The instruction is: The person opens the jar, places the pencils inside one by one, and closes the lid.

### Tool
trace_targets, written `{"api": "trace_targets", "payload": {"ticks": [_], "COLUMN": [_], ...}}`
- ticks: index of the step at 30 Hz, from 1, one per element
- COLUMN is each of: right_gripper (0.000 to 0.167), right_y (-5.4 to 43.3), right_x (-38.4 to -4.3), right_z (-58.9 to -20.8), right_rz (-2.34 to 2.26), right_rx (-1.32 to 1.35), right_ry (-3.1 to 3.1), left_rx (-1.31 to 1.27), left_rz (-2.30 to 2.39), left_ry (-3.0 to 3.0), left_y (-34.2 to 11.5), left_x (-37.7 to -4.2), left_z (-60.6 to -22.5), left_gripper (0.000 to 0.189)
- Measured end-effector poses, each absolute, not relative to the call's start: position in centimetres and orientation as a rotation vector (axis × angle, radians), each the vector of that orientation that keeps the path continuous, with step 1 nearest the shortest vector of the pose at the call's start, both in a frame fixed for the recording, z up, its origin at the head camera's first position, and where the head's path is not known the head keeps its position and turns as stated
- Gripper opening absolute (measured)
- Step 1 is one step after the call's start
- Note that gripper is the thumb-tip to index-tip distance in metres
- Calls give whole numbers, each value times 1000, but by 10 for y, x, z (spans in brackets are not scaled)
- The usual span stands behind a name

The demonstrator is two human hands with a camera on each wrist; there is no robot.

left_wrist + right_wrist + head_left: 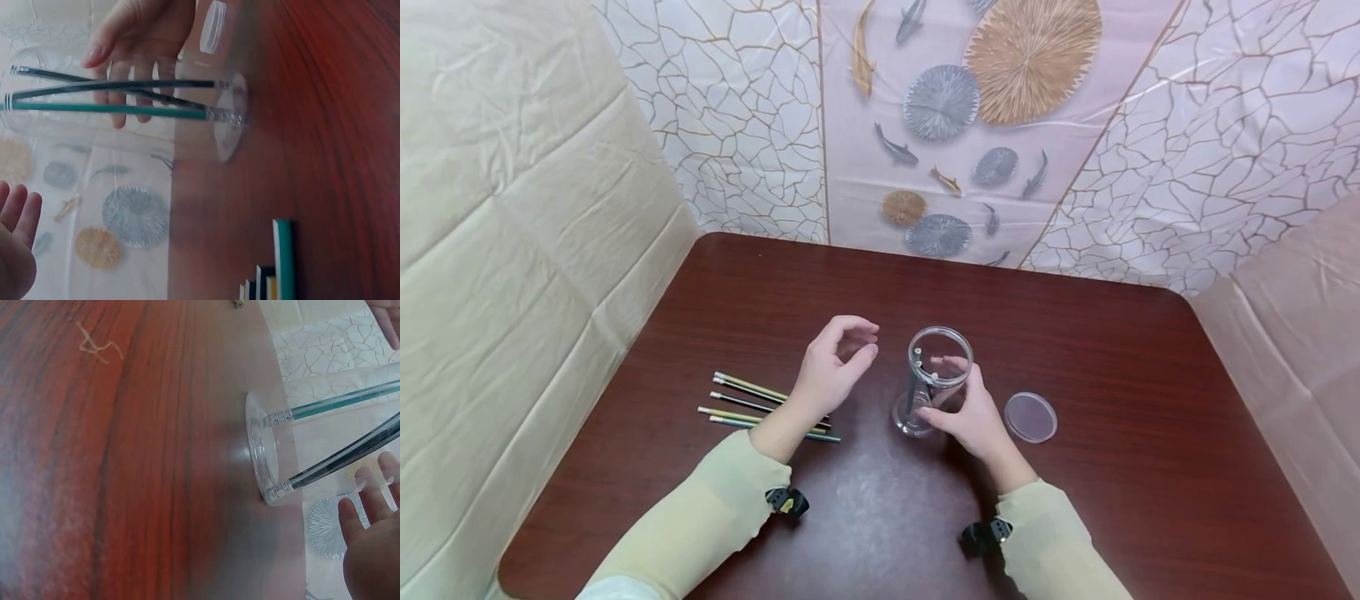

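My right hand (976,421) grips a clear plastic jar (140,136), thumb on the near side and fingers round the back. The jar stands upright on the table with its mouth uncovered. Inside lean a green pencil (112,109) and two black pencils (156,85), their erasers resting on the bottom. My left hand (835,360) hovers to the left of the jar, holding nothing, its fingers loosely bent toward the rim. Below the left forearm lie several pencils (730,414), yellow, black and green, partly hidden by the wrist.
A round clear lid (1031,417) lies flat on the table just right of my right hand. The dark red wooden table (1150,500) is bounded by a patterned backdrop (752,125) behind and cloth-covered sides. A thin tan thread (97,347) lies on the tabletop.
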State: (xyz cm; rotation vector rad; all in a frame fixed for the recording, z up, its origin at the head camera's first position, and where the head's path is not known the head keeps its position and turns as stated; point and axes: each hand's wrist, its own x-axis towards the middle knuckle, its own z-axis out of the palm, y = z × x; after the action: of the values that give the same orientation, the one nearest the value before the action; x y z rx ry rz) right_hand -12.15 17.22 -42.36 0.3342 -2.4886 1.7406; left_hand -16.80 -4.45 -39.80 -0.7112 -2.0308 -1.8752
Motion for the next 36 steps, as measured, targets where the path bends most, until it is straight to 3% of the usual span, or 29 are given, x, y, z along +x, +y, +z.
{"api": "trace_targets", "payload": {"ticks": [9, 17, 25, 36], "right_gripper": [90, 83, 82, 83], "right_y": [171, 168, 167, 166], "right_x": [-124, -124, -124, -123], "right_z": [-422, -421, -426, -423], "right_rz": [1692, 1661, 1664, 1680], "right_rx": [423, 409, 412, 412], "right_ry": [-2478, -2542, -2542, -2537], "left_rx": [-698, -827, -1085, -1078], "left_rz": [-1882, -1589, -1037, -950], "left_ry": [-2072, -2328, -2720, -2738], "left_y": [-56, -76, -111, -130], "left_x": [-170, -174, -184, -192], "left_z": [-411, -427, -451, -471], "left_gripper": [26, 27, 41, 36]}}
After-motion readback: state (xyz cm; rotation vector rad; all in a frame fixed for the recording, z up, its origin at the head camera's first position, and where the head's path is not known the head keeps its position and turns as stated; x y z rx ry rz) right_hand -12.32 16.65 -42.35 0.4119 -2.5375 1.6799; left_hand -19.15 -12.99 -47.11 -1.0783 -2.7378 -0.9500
